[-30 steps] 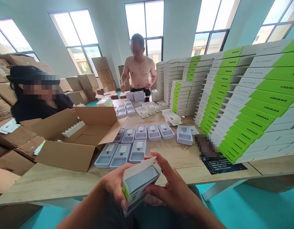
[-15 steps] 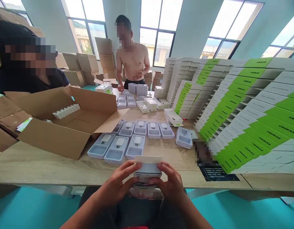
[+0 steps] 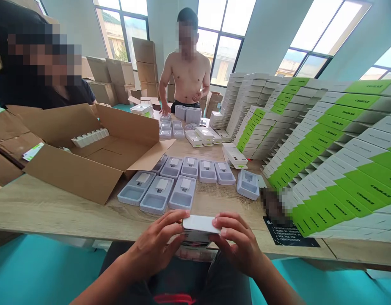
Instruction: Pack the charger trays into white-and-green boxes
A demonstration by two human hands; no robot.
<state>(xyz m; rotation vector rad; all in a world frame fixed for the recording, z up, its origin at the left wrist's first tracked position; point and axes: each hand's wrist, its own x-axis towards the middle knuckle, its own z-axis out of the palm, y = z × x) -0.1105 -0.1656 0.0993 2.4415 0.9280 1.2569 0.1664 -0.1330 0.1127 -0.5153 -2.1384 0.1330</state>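
Observation:
A small white cardboard box (image 3: 200,226) is held between my two hands at the table's front edge, its white end flap folded down over the top. My left hand (image 3: 160,239) grips its left side, fingers along the top edge and thumb lower down. On the right side my right hand (image 3: 236,237) presses its fingers at the flap's corner. What the box contains is hidden. Just beyond it lie several plastic trays (image 3: 155,203), each with a white charger-like plug (image 3: 162,184) in its upper part. Another tray (image 3: 248,184) without a plug lies to the right.
An open cardboard carton (image 3: 75,173) stands at left with white pieces inside. Tall stacks of white and green boxes (image 3: 341,169) fill the right side. A dark printed sheet (image 3: 290,233) lies before them. Two people (image 3: 185,76) are across the table.
The box's end flap stood up earlier and is now folded down over the opening. My right hand's fingers have shifted onto the flap. The camera view has tilted slightly.

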